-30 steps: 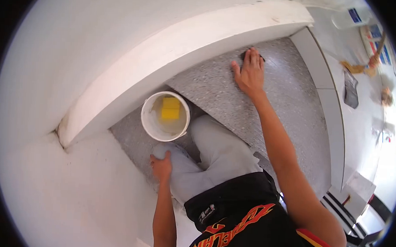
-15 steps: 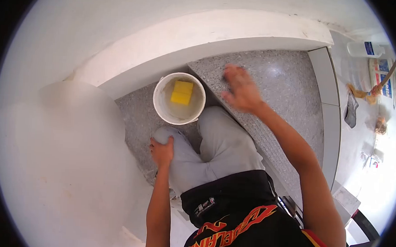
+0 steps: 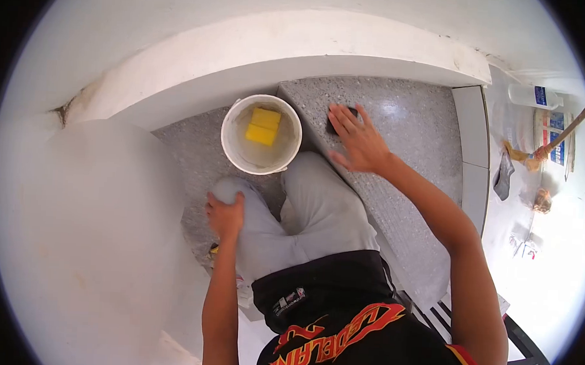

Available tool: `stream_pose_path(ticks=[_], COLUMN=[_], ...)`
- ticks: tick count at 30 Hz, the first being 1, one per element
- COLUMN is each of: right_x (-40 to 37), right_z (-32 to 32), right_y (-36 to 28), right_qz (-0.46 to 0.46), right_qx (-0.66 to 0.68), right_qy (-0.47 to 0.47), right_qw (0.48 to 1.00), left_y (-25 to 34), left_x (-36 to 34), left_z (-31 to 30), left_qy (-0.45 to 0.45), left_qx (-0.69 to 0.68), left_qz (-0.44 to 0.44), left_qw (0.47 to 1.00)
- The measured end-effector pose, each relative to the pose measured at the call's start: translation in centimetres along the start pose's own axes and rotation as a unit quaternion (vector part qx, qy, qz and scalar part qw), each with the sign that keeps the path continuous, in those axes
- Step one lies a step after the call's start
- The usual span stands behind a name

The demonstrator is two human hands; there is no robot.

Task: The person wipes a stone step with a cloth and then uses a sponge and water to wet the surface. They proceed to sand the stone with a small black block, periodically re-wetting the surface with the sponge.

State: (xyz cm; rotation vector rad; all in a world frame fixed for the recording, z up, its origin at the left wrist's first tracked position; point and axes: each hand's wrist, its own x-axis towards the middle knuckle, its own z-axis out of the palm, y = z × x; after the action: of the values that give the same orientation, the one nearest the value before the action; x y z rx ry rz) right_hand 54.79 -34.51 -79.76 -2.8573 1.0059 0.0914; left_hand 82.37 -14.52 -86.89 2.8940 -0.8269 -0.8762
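A dark, roughly rectangular pad (image 3: 332, 124) lies on the speckled grey step (image 3: 411, 148), mostly covered by my right hand (image 3: 361, 141). The fingers press over it and the thumb sticks out to the side. Its exact kind is hard to make out. On my left knee rests my left hand (image 3: 226, 215), thumb apart from the fingers, with nothing held. Between my knees and the back wall stands a white bucket (image 3: 228, 135) of cloudy water. Two yellow sponges (image 3: 263, 126) sit side by side in it.
A low white ledge (image 3: 279, 41) curves along the back wall. At right are a white plastic bottle (image 3: 530, 95), a printed bucket (image 3: 555, 138), a wooden stick (image 3: 571, 129) and a grey cloth (image 3: 503, 175). A dark metal chair (image 3: 526, 352) stands at lower right.
My right hand, blurred before, is now sharper, a little lower over the pad. My left hand stays on the knee. The view has shifted slightly.
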Motion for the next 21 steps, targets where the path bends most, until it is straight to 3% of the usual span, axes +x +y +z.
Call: stream_pose_path(ticks=[8, 11, 14, 19, 21], right_x=[-1.1, -0.9, -3.2, 4.0, 2.3], right_z=[-0.4, -0.6, -0.7, 0.0, -0.6], right_y=[-0.1, -0.7, -0.3, 0.2, 1.3], right_qz=[-0.001, 0.015, -0.015, -0.065, -0.103], right_qx=[-0.012, -0.001, 0.035, 0.029, 0.022], right_qy=[-0.058, -0.027, -0.096, -0.018, -0.055], right_qw=[0.998, 1.0, 0.995, 0.997, 0.993], left_y=[0.3, 0.3, -0.2, 0.6, 0.0], left_x=[0.0, -0.1, -0.2, 0.2, 0.0], left_z=[-0.2, -0.6, -0.5, -0.1, -0.7], left_qy=[-0.014, -0.016, -0.011, -0.009, -0.022], left_qx=[0.001, -0.01, -0.019, -0.007, -0.023], left_qz=[-0.007, 0.004, -0.001, 0.004, -0.01], left_qw=[1.0, 1.0, 1.0, 1.0, 0.999])
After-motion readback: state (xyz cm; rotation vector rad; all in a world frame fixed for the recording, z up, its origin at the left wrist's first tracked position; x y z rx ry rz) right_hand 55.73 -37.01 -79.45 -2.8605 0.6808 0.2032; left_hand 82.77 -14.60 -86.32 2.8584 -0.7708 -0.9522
